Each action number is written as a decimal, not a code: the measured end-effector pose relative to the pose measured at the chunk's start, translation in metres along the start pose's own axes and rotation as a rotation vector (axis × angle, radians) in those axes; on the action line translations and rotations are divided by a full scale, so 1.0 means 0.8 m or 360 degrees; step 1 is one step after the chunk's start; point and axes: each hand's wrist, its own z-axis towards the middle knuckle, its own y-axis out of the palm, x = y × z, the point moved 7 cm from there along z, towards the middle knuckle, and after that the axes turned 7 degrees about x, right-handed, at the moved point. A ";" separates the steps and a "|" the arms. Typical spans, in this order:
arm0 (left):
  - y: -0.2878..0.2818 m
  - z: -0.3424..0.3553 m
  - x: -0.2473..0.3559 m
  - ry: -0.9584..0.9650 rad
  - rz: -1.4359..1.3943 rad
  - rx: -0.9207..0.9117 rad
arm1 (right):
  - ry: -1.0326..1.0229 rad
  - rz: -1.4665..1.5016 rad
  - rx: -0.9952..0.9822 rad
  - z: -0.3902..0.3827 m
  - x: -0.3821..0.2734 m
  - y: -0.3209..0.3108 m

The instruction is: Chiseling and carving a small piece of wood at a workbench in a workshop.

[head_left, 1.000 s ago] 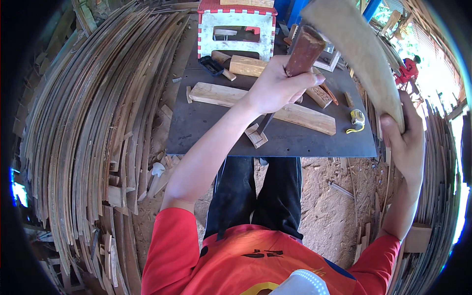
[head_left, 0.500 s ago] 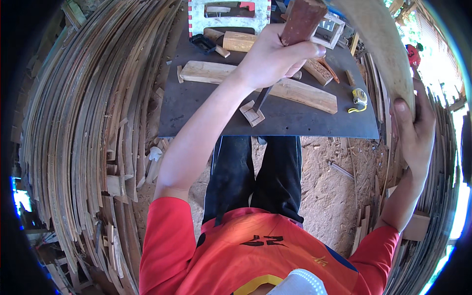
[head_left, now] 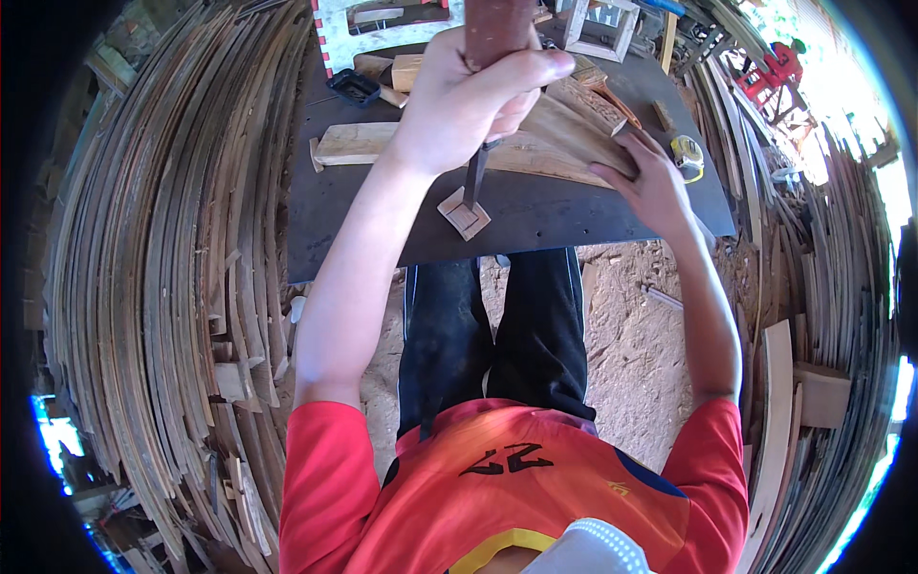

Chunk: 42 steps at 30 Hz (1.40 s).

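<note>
Left hand (head_left: 469, 100) tight; right hand (head_left: 656, 187) curled

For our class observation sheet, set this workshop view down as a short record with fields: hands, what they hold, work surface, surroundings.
Left hand: the left hand grips an upright chisel by its reddish-brown handle
Chisel tip: appears to meet a small wooden block
Right hand: the right hand holds a wooden club; its far end is unclear
Surface: dark table
Also on table: long board, yellow tape measure
Surroundings: stacked wood strips left of the table
</note>
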 end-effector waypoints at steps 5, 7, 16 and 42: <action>-0.004 -0.010 0.014 0.0080 0.0116 0.0187 | -0.0049 0.0020 -0.0026 0.025 0.012 0.045; -0.008 -0.013 0.015 0.0123 0.0119 0.0260 | -0.0118 0.0037 -0.0013 0.031 0.011 0.052; -0.011 -0.001 0.002 0.0139 0.0109 0.0402 | -0.0109 0.0159 -0.0006 0.038 -0.007 0.056; -0.036 -0.193 -0.095 -0.0338 0.2064 0.0135 | -0.0597 0.2733 0.0004 0.102 -0.159 -0.054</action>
